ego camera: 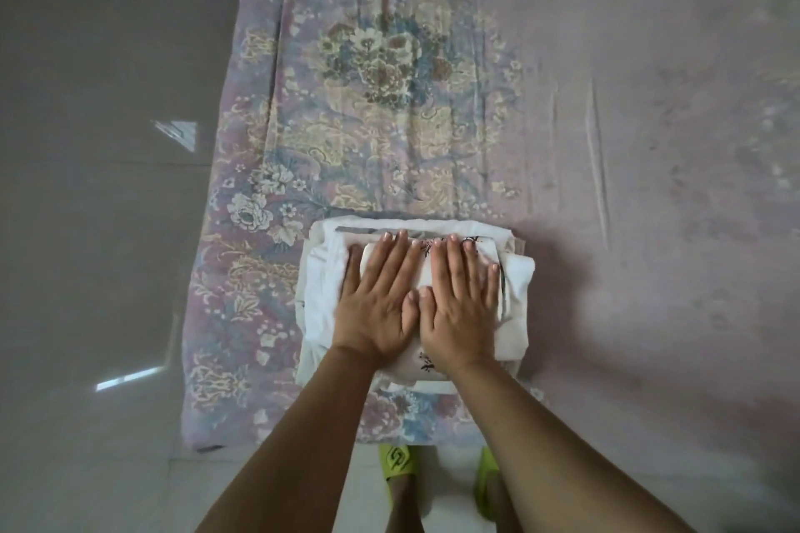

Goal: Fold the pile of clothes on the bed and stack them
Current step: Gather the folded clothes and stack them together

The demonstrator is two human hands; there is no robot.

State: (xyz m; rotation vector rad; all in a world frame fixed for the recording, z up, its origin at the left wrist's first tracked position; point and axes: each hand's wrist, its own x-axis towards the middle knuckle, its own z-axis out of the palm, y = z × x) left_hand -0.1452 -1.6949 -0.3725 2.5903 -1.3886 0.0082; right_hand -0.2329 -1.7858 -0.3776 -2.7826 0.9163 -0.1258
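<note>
A stack of folded white clothes [322, 294] sits near the front edge of the bed [389, 121]. The top piece is white with small dark floral prints [426, 361]. My left hand [376, 299] lies flat on the left half of the stack, fingers spread and pointing away from me. My right hand [461, 303] lies flat beside it on the right half, thumbs touching. Both palms rest on the top garment and grip nothing. A folded white edge [517, 286] sticks out on the right of the stack.
The bed carries a faded pink and blue floral sheet, with a plainer pink area [649, 186] to the right. Grey tiled floor [95, 229] runs along the left. My feet in lime-green slippers [398, 463] stand at the bed's front edge.
</note>
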